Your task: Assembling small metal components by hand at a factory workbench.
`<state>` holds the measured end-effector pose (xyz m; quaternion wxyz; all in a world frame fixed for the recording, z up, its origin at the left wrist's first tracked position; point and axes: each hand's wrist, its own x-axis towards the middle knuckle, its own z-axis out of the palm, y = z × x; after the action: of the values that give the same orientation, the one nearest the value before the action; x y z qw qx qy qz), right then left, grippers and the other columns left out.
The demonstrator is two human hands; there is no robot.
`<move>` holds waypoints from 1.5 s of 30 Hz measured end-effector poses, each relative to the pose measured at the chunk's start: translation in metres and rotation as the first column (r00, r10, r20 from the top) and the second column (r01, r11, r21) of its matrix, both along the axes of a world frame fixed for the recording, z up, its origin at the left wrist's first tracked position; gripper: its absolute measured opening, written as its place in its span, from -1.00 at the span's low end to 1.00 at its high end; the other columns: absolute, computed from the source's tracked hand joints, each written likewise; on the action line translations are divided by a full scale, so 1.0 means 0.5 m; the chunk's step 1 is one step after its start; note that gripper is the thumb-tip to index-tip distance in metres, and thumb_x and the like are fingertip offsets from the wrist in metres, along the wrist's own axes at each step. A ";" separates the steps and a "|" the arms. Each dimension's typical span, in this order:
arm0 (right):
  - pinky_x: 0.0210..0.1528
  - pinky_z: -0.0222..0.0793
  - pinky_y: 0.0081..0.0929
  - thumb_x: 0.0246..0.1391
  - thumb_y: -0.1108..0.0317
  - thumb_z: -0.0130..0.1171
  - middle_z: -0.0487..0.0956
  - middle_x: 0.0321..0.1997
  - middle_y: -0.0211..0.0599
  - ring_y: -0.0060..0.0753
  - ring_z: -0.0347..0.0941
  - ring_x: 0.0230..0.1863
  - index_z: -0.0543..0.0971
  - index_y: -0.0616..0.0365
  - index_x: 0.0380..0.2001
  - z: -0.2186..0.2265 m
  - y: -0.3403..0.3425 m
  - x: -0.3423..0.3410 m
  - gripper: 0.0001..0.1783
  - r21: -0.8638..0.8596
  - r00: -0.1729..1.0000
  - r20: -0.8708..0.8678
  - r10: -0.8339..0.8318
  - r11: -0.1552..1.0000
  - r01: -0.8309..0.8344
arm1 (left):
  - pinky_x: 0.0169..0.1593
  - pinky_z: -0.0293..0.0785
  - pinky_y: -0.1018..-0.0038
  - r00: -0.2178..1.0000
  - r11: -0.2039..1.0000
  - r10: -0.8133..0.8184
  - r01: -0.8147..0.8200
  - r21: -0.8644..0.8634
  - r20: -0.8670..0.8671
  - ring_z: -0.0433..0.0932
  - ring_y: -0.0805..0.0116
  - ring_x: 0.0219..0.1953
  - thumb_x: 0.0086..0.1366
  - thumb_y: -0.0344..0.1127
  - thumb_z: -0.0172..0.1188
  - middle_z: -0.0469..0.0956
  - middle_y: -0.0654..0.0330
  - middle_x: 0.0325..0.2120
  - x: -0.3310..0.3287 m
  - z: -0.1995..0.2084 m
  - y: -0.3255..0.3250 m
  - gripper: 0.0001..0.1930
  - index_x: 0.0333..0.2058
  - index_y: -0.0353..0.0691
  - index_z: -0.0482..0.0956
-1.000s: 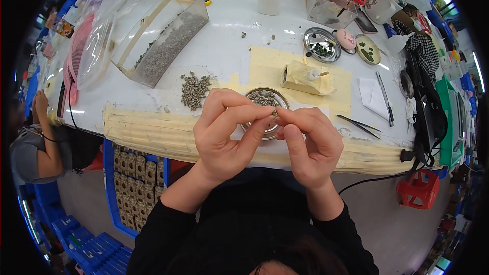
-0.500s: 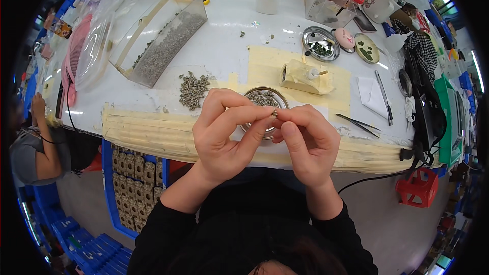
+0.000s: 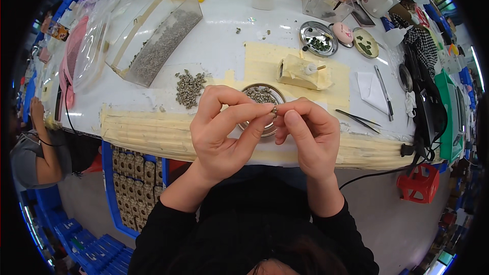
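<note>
Sm pc point(image 3: 275, 111) greyish; metallic look; partly hidden

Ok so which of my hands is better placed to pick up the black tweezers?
Probably your right hand: the black tweezers lie just to its right. Your left hand is farther off, with the right hand in between, and it seems to pinch a small piece.
</note>
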<state>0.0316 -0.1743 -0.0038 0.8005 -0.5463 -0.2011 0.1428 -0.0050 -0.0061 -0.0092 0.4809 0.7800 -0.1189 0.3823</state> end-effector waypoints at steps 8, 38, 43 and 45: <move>-0.31 0.47 -0.67 0.20 0.60 0.16 0.58 -0.25 -0.26 -0.60 0.55 -0.32 0.64 0.34 -0.08 -0.002 0.008 -0.005 -0.77 -0.068 0.967 0.219 -0.132 0.986 0.150 | -0.29 0.33 0.51 1.000 1.000 0.007 -0.007 0.005 0.002 0.48 0.37 -0.35 0.03 -0.58 0.42 0.54 0.25 -0.40 0.001 -0.001 0.001 -0.75 -0.27 -0.19 0.73; -0.35 0.43 -0.66 0.29 0.48 0.15 0.59 -0.31 -0.32 -0.64 0.48 -0.42 0.63 0.34 -0.06 -0.008 0.000 0.001 -0.78 0.050 0.996 -0.073 0.057 0.997 -0.054 | -0.30 0.36 0.53 1.000 1.000 -0.013 0.013 -0.021 -0.002 0.48 0.38 -0.36 0.04 -0.59 0.42 0.54 0.24 -0.38 -0.001 -0.002 -0.002 -0.75 -0.26 -0.18 0.74; -0.37 0.43 -0.67 0.30 0.44 0.15 0.61 -0.36 -0.39 -0.67 0.48 -0.44 0.62 0.32 -0.08 0.001 -0.004 0.005 -0.79 0.077 0.978 -0.182 0.101 0.993 -0.088 | -0.31 0.37 0.52 1.000 1.000 -0.015 0.015 -0.012 0.007 0.48 0.38 -0.36 0.03 -0.59 0.42 0.53 0.24 -0.39 0.001 -0.003 -0.003 -0.75 -0.27 -0.19 0.73; -0.37 0.43 -0.67 0.29 0.43 0.16 0.61 -0.36 -0.40 -0.68 0.48 -0.44 0.61 0.31 -0.08 0.002 -0.004 0.006 -0.79 0.097 0.968 -0.218 0.126 0.990 -0.107 | -0.31 0.36 0.52 1.000 1.000 -0.020 0.020 -0.009 0.010 0.48 0.38 -0.37 0.02 -0.60 0.42 0.53 0.24 -0.39 0.001 -0.003 -0.003 -0.74 -0.28 -0.19 0.73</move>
<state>0.0348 -0.1761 -0.0028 0.8306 -0.4798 -0.1472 0.2414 -0.0043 -0.0075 -0.0105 0.4878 0.7747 -0.1272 0.3818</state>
